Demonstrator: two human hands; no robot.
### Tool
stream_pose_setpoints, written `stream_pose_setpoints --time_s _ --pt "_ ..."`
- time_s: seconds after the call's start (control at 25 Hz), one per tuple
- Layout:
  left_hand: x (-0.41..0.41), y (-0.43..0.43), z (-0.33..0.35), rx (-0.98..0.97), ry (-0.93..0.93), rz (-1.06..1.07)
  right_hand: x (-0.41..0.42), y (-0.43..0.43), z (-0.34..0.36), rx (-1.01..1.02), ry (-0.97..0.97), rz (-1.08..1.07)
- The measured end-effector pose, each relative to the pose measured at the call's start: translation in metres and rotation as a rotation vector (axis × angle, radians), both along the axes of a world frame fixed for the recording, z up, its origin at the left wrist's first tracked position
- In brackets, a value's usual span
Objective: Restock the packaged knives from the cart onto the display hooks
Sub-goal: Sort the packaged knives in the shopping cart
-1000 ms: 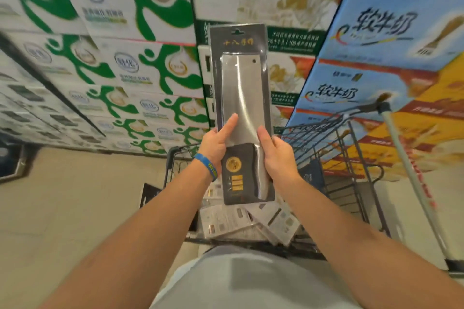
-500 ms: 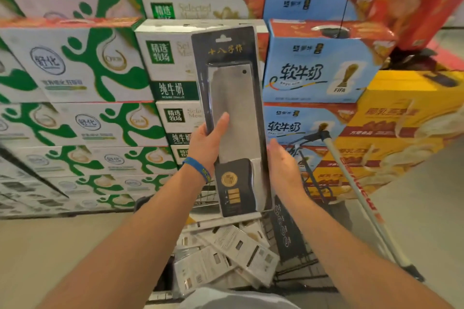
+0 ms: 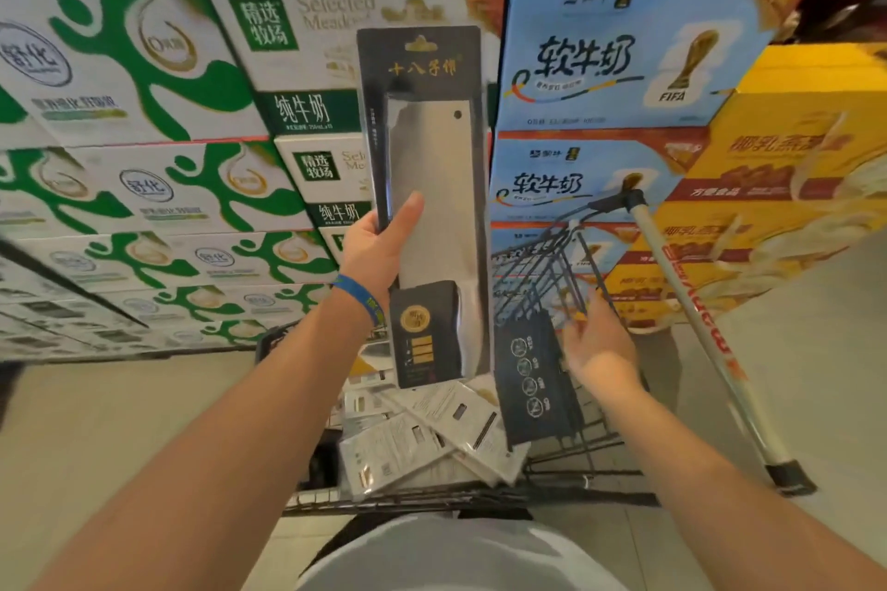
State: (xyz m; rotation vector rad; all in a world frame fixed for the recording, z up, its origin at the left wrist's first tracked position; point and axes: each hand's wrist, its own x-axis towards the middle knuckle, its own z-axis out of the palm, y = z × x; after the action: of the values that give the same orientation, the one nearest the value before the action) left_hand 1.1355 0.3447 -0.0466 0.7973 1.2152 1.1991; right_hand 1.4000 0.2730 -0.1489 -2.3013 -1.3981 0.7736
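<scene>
Where the wire cart (image 3: 552,489) stands in front of the stacked milk boxes (image 3: 144,86), its basket holds a loose pile of packaged knives (image 3: 422,437), pale card backs up and overlapping. A dark printed panel (image 3: 533,379) hangs against the cart's right wall.

Above the cart: one packaged cleaver (image 3: 432,187), upright, hang-hole at the top. The left hand (image 3: 379,250) grips its left edge, thumb (image 3: 408,214) across the front, fingers clamped behind the card and mostly hidden.

The right hand (image 3: 597,341) is over the cart's right wall, fingers (image 3: 597,302) apart and slack, holding nothing.

Change: half a second ago both hands held the pack; the right has since let go.
</scene>
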Motion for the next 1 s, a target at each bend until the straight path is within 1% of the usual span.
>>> stream_pose_setpoints --time_s 0.04,0.08,0.16,0.2,0.28,0.32,0.36,0.44,0.48,0.52,0.6,0.64,0.68,0.72,0.76,0.8,0.84,0.88,0.92,0.96,1.0 --pt "-0.005 -0.002 -0.004 -0.009 0.013 0.020 -0.024 -0.010 -0.003 0.049 0.091 0.032" --pt "-0.012 -0.004 -0.008 -0.018 0.029 0.049 -0.053 -0.021 -0.005 0.049 0.180 0.095" --pt "-0.034 -0.008 -0.014 -0.026 0.127 0.120 -0.113 -0.029 -0.013 -0.070 0.328 0.265" --pt "-0.047 -0.013 -0.014 -0.025 0.233 0.139 -0.137 -0.029 -0.015 -0.122 0.349 0.331" --pt "-0.067 -0.025 -0.017 -0.031 0.454 0.126 -0.156 -0.023 -0.019 -0.153 0.364 0.396" --pt "-0.074 -0.030 -0.018 -0.027 0.510 0.126 -0.154 -0.020 -0.024 -0.150 0.353 0.430" --pt "-0.078 -0.034 -0.018 -0.020 0.524 0.131 -0.148 -0.017 -0.025 -0.159 0.320 0.471" --pt "-0.079 -0.034 -0.018 -0.010 0.514 0.147 -0.135 -0.010 -0.020 -0.150 0.244 0.529" --pt "-0.073 -0.032 -0.013 -0.005 0.497 0.137 -0.133 -0.006 -0.010 -0.109 0.274 0.527" --pt "-0.065 -0.029 -0.007 0.001 0.456 0.116 -0.133 -0.002 0.005 -0.059 0.386 0.485" --pt "-0.043 -0.017 0.008 0.018 0.386 0.095 -0.132 0.012 0.044 0.039 0.794 0.344" --pt "-0.030 -0.007 0.017 0.036 0.352 0.098 -0.128 0.019 0.060 0.094 0.944 0.283" --pt "-0.018 0.004 0.024 0.071 0.283 0.090 -0.120 0.026 0.075 0.162 0.993 0.227" --pt "-0.006 0.014 0.031 0.113 0.181 0.065 -0.109 0.032 0.087 0.248 0.981 0.176" --pt "0.006 0.022 0.035 0.146 0.074 0.027 -0.096 0.035 0.096 0.341 0.945 0.122" --pt "0.016 0.026 0.032 0.150 0.053 -0.013 -0.082 0.037 0.102 0.437 0.878 0.054" --pt "0.022 0.027 0.024 0.125 0.194 -0.045 -0.066 0.035 0.103 0.526 0.791 -0.019" --pt "0.025 0.025 0.007 0.089 0.453 -0.109 -0.051 0.031 0.101 0.597 0.696 -0.088" --pt "0.028 0.016 -0.016 0.014 0.764 -0.247 -0.037 0.024 0.096 0.637 0.601 -0.157" --pt "0.030 0.000 -0.041 -0.100 1.040 -0.461 -0.027 0.015 0.088 0.642 0.516 -0.218" --pt "0.034 -0.018 -0.063 -0.203 1.230 -0.657 -0.021 0.005 0.076 0.625 0.438 -0.263"
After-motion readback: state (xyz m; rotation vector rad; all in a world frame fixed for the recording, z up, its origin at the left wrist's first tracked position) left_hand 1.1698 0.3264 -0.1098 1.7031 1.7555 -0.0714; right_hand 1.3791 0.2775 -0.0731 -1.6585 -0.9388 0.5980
